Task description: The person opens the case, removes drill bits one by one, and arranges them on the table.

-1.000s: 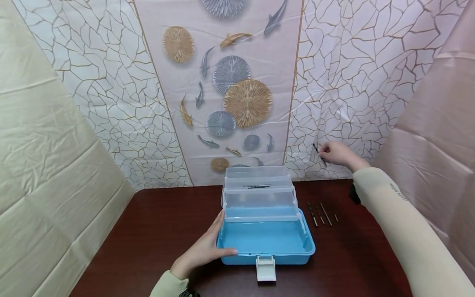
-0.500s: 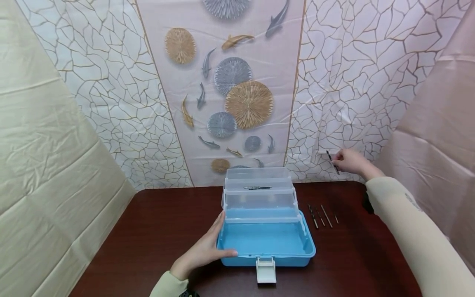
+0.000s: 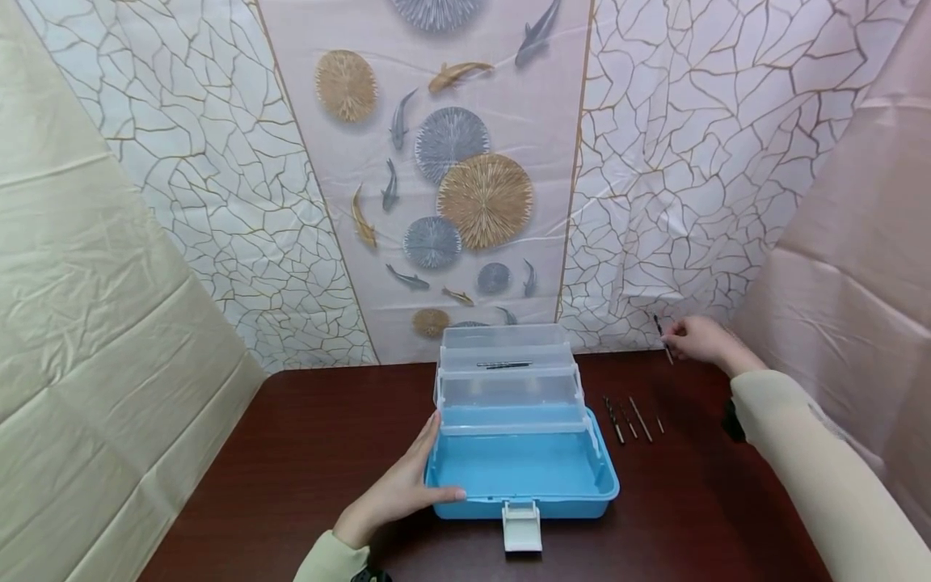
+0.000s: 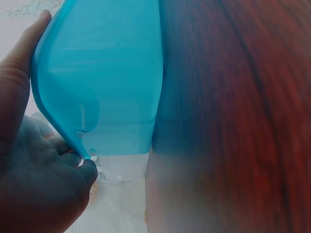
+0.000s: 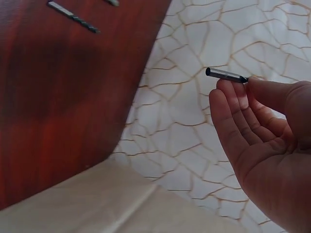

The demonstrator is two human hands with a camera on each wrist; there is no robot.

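Note:
A blue toolbox (image 3: 520,511) stands open on the table, its clear tiered trays (image 3: 502,392) raised at the back. Dark drill bits (image 3: 504,365) lie in one tray. My left hand (image 3: 396,489) holds the box's front left corner, thumb over the front rim and fingers along the left side. At the back right, my right hand (image 3: 700,339) pinches a drill bit (image 5: 224,74) between thumb and fingertips, near the table's far edge. Its smooth shank sticks out in the right wrist view; the rest is hidden by the thumb.
Several drill bits (image 3: 627,420) lie in a row right of the box on the dark red table (image 3: 291,453). A white latch (image 3: 521,529) hangs down at the box's front. Patterned cloth (image 3: 640,162) hangs behind the table, with plain cloth at both sides.
My right hand has moved right and down toward the table's far right with the drill bit in its fingers. The left hand and the toolbox have stayed in place.

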